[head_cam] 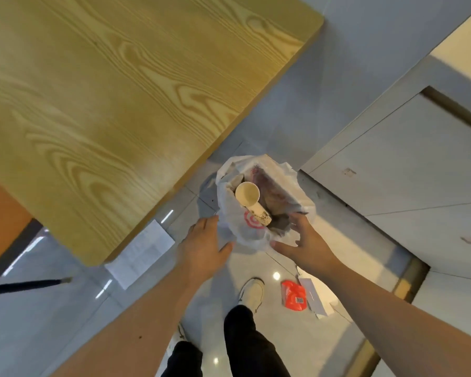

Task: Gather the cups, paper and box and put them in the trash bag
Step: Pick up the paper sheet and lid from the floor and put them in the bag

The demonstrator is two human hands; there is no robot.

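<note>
Evidently bagging: both the left hand and right hand, spread wide and empty, flank the trash bag holding a cup; paper lies left, needing pickup next.

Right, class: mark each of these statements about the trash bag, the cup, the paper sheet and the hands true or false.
1. A cup lies inside the white trash bag. True.
2. The trash bag sits on the wooden table. False: it is on the floor.
3. A paper sheet lies on the floor by the table. True.
4. The left hand holds a cup. False: it is empty, beside the bag.
5. The right hand is at the bag's rim. True.
</note>
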